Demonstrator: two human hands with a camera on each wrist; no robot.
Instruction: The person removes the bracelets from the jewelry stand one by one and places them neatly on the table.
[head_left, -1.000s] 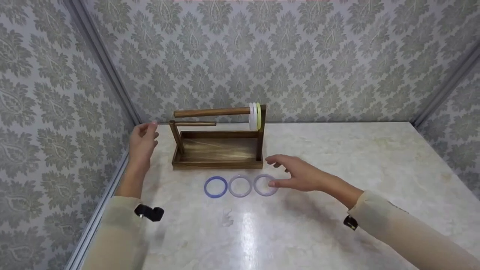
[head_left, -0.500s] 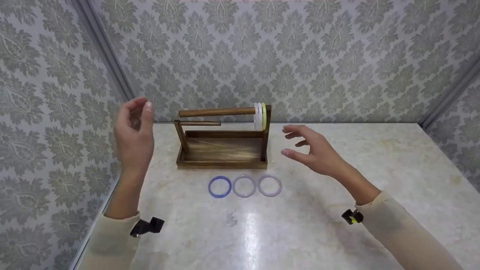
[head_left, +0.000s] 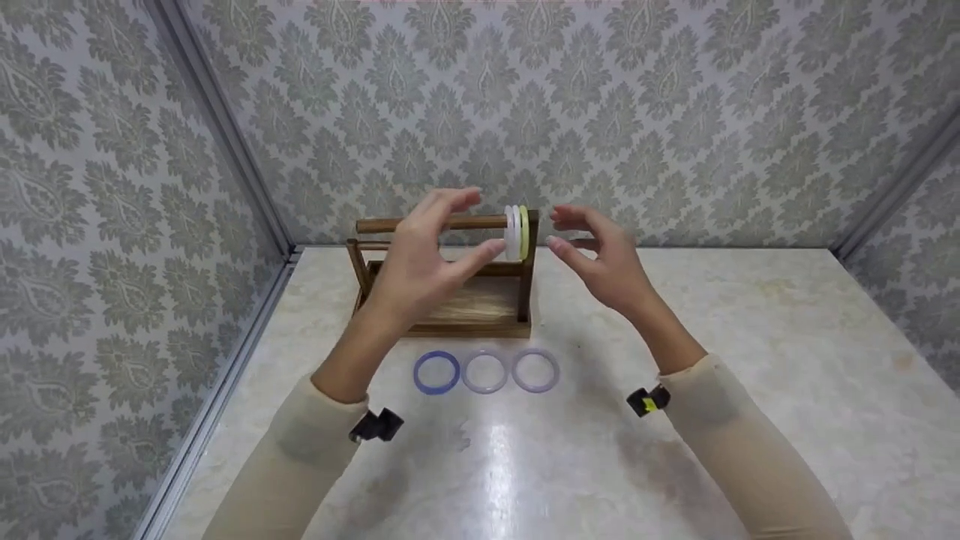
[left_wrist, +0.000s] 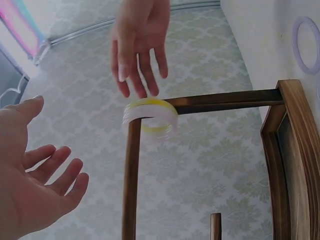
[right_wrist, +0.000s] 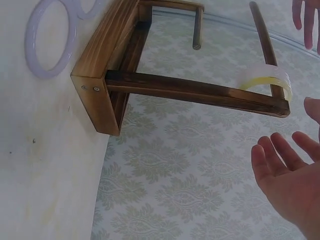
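Note:
A wooden bangle stand (head_left: 435, 330) with a tray base stands on the table, its long upper rod (head_left: 379, 225) running left from a tall post. White bangles (head_left: 511, 244) and a yellow bangle (head_left: 524, 234) hang on that rod, against the post. My left hand (head_left: 420, 259) is over the stand, fingers spread and thumb near the white bangles. Right of the post is my right hand (head_left: 604, 259), fingers loosely bent, holding nothing. In the left wrist view a gap shows between the left hand (left_wrist: 40, 175) and the bangles. The right wrist view shows the right hand (right_wrist: 290, 175) apart from the post.
On the table in front of the stand lie a blue bangle (head_left: 436, 390) and two pale lilac bangles, one in the middle (head_left: 485, 391) and one at the right (head_left: 535, 390). A shorter rod (right_wrist: 198, 32) is on the stand's other side. Patterned walls enclose the table.
My left hand has moved right, from beside the stand to over it. The right hand has risen from near the right lilac bangle to beside the post. The bangles have stayed put.

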